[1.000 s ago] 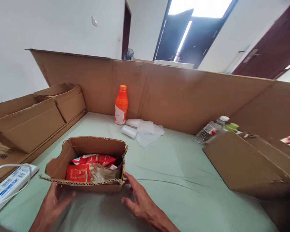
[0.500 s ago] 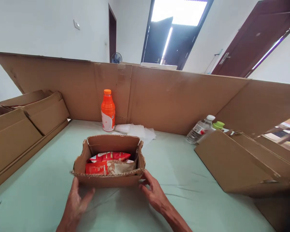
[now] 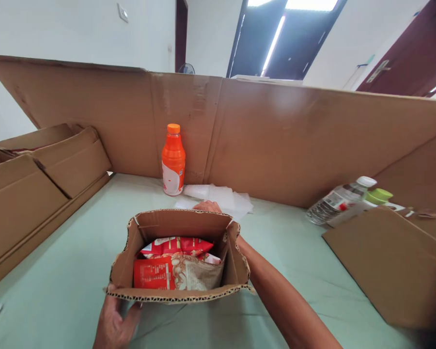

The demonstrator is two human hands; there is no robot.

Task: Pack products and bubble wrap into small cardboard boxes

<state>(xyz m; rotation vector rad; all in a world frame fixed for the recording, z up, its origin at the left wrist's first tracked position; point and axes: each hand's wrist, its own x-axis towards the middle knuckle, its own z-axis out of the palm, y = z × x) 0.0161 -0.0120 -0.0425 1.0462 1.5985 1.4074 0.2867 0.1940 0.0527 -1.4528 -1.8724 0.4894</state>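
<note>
A small open cardboard box (image 3: 183, 226) with torn edges sits on the pale green table (image 3: 287, 261) close in front of me. Inside lie red snack packets (image 3: 156, 274), one red packet (image 3: 178, 245) behind the others. My left hand (image 3: 114, 322) grips the box's near left corner, thumb at the rim. My right arm runs along the box's right side, and my right hand (image 3: 208, 206) is behind the far wall. Only its top shows; the fingers are hidden.
An orange drink bottle (image 3: 173, 160) stands at the back, white plastic wrapping (image 3: 221, 198) beside it. A tall cardboard sheet (image 3: 294, 140) walls off the back. Folded cardboard (image 3: 39, 189) lies left, a flat box (image 3: 385, 261) right, with a water bottle (image 3: 337, 199) and a green-capped one (image 3: 378, 196).
My right hand left the box's near right corner and reached round to its far side. The left hand closed on the near left corner. The box looks nearer and larger.
</note>
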